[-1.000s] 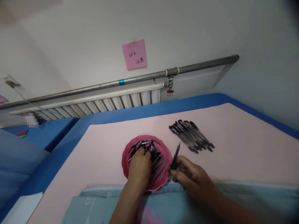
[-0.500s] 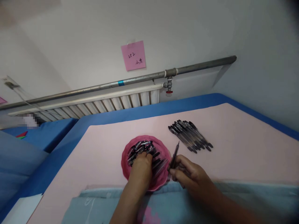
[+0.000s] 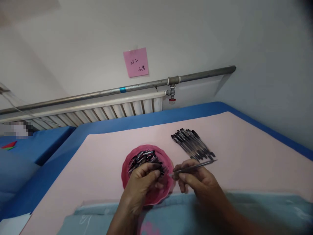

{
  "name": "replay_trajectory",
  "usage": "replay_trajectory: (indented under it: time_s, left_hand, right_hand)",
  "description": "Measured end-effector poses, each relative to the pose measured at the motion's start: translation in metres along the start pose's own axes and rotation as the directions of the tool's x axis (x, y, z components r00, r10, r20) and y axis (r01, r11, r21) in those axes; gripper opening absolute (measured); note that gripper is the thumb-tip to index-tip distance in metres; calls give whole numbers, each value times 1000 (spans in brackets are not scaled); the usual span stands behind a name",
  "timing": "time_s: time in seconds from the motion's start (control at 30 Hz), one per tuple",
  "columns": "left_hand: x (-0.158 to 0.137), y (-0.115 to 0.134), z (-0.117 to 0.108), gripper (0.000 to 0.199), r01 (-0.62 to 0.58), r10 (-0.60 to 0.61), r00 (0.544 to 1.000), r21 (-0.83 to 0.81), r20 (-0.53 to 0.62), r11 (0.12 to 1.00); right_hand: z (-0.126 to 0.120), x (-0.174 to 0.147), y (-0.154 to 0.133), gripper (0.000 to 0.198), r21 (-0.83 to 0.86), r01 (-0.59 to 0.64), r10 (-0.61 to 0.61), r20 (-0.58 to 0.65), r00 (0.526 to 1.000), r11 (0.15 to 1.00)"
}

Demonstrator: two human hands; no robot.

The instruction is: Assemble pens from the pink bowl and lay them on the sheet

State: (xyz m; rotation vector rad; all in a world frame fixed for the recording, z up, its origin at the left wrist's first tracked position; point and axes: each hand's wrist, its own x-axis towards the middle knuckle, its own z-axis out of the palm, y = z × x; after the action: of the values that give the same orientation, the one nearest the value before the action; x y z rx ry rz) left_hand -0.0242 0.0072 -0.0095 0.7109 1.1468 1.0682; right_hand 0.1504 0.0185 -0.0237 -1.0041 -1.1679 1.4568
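Observation:
My right hand (image 3: 197, 178) pinches a slim dark pen (image 3: 195, 167) between thumb and fingers, its thin pointed end to the right and its other end toward my left hand. My left hand (image 3: 143, 178) is closed over the pink scalloped bowl (image 3: 160, 197), thumb against fingers. At its fingertips is a small dark piece that looks like a pen cap (image 3: 157, 165), partly hidden and blurred. Several black and clear pen parts (image 3: 141, 158) lie heaped in the bowl. Beyond my right hand, several capped black pens (image 3: 192, 142) lie side by side.
A pale pink sheet (image 3: 102, 163) covers the blue table (image 3: 168, 113). Light blue cloth (image 3: 97, 217) lies along the near edge. Behind stand a white radiator (image 3: 114, 111), a metal pipe (image 3: 146, 85) and a wall with a pink note (image 3: 136, 62).
My left hand has lifted from the heap, now with a small dark piece pinched. My right hand has turned the pen from upright to nearly level, its point rightward. The view has shifted slightly.

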Motion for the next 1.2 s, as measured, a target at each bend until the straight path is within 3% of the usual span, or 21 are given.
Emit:
replay_trajectory:
  time_s: [0.07,0.17,0.47,0.6,0.8,1.03,1.2]
  left_hand:
    - [-5,-3,8,24,45,-43,999,-155,18,987]
    - [-8,-6,16,19,66,-52,997,-259,62,964]
    - [-12,-8,23,16,116,-95,993,-356,74,927]
    - [-13,-9,23,15,134,-111,990,-351,86,927]
    - [-11,-10,21,17,146,-106,985,-340,135,929]
    - [-12,-9,24,27,-46,60,997,-264,44,963]
    - [-12,-17,24,35,42,-31,991,-88,129,995]
  right_hand:
    - [0,-2,0,14,58,23,-23,-9,1000,998]
    - [1,-5,-2,13,107,36,-35,-10,999,994]
    - [-1,-4,1,7,118,128,-131,14,991,985]
    - [-3,-5,-2,8,41,208,-210,33,977,977]
    - [-5,-3,0,8,44,209,-211,65,975,977]
    - [2,-1,0,13,97,56,-56,-4,998,994]
    - [4,-4,-4,15,118,17,-16,-4,1000,993]
